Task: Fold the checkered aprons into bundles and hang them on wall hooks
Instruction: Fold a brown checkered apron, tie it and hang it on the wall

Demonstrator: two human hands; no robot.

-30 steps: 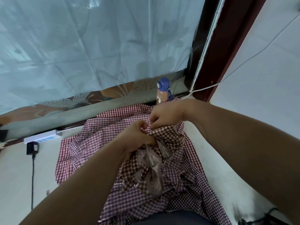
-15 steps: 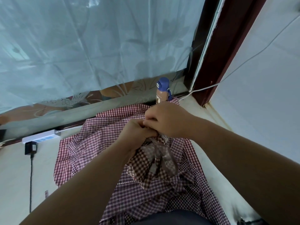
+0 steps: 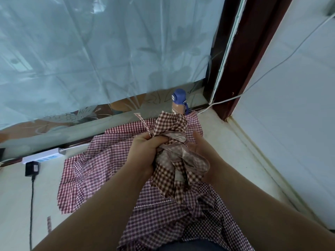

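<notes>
- One brown-and-white checkered cloth apron bundle [image 3: 170, 127] is held up between the two hands, above the spread cloths and just in front of the bottle.
- Its long axis runs away from the person. The bunched top points towards the window, and the loose end hangs down towards the body.
- One thin checkered strap [image 3: 143, 124] sticks up and to the left from the grip.
- The left hand [image 3: 145, 148] has its fingers clenched round the middle of the bundle.
- The right hand [image 3: 201, 147] has released, fairly straight fingers, with the palm pressed to the bundle's right side.
- Red-and-white checkered aprons [image 3: 101, 165] lie flat on the pale surface [image 3: 14, 196]; at least two, but the exact count is unclear.
- There is one brown bottle with a blue cap [image 3: 178, 104], one white power strip [image 3: 43, 155] and one black plug adapter [image 3: 31, 168].
</notes>
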